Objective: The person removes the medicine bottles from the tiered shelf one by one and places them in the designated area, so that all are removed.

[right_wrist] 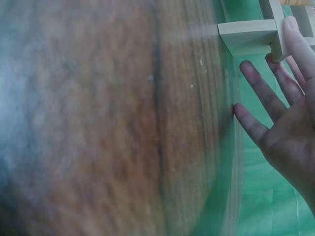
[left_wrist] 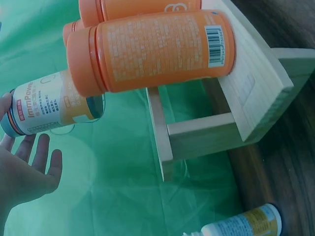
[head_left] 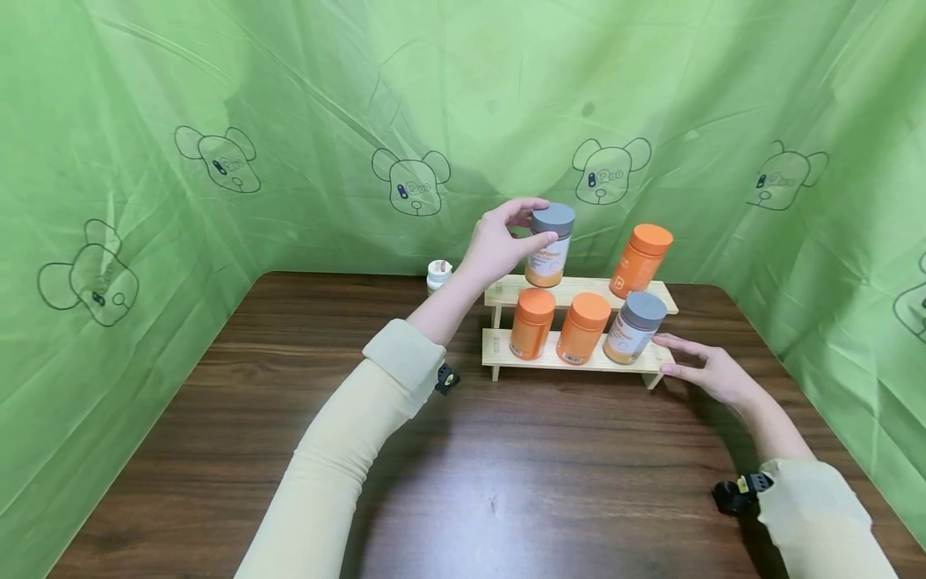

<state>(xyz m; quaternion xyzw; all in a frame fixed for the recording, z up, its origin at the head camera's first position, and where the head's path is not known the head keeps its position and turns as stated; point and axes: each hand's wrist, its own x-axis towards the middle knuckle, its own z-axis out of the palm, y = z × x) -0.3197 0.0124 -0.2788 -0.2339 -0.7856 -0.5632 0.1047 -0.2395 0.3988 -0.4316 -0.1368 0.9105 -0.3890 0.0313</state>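
Observation:
My left hand grips a grey-lidded white-and-orange supplement bottle near its top, thumb in front and fingers behind. The bottle is upright, its base close over the left part of the upper board of a two-tier wooden display rack. In the left wrist view, the held bottle is partly hidden behind an orange bottle. My right hand holds the right end of the lower board, thumb at the front corner and a finger behind it. Its other fingers are spread in the right wrist view, beside the rack leg.
On the lower board stand two orange bottles and a grey-lidded bottle. Another orange bottle stands on the upper board's right. A small white bottle stands left of the rack on the dark wooden table. Green cloth encloses the table.

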